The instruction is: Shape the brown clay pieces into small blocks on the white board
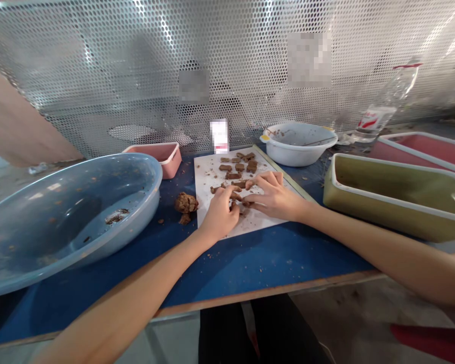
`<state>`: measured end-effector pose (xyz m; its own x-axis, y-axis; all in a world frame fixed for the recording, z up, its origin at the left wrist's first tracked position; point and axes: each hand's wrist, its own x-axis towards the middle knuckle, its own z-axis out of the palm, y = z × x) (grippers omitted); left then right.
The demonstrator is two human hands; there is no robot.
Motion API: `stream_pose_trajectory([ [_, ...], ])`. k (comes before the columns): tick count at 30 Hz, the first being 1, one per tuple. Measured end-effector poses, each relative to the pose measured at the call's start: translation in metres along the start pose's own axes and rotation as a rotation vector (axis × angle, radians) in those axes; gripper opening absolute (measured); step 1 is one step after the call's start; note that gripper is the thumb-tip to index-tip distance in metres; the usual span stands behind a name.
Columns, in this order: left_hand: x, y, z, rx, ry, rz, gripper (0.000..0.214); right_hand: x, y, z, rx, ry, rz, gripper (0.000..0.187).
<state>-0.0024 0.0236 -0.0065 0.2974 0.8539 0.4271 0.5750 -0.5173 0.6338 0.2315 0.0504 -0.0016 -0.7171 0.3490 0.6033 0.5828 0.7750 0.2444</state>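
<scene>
My left hand [220,213] is closed, thumb and fingers at the near end of a brown clay piece [235,196] low over a white board [265,220]. From the other side my right hand [270,196] comes in with bent fingers on the same piece, partly covering it. Just beyond the fingers lie longer clay pieces [233,176]. Several small clay blocks [239,167] sit toward the board's far end, with crumbs scattered around. Left of the board rests a rough clay lump [186,202], with a smaller bit beside it.
A large blue basin [136,233] fills the left side, a pink bin [172,161] behind it. Back right stands a white basin [293,155]. Farther right are an olive bin [382,202], a red bin [420,141] and a plastic bottle [382,108]. Perforated metal [136,65] closes the back.
</scene>
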Motion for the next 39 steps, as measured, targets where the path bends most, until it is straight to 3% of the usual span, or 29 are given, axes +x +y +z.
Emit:
stream_pose_trajectory([
  [39, 0.0007, -0.0014, -0.0002, 0.022, 0.007, 0.012, 0.047, -0.0018, 0.0015, -0.0002, -0.029, -0.004, -0.012, 0.017],
])
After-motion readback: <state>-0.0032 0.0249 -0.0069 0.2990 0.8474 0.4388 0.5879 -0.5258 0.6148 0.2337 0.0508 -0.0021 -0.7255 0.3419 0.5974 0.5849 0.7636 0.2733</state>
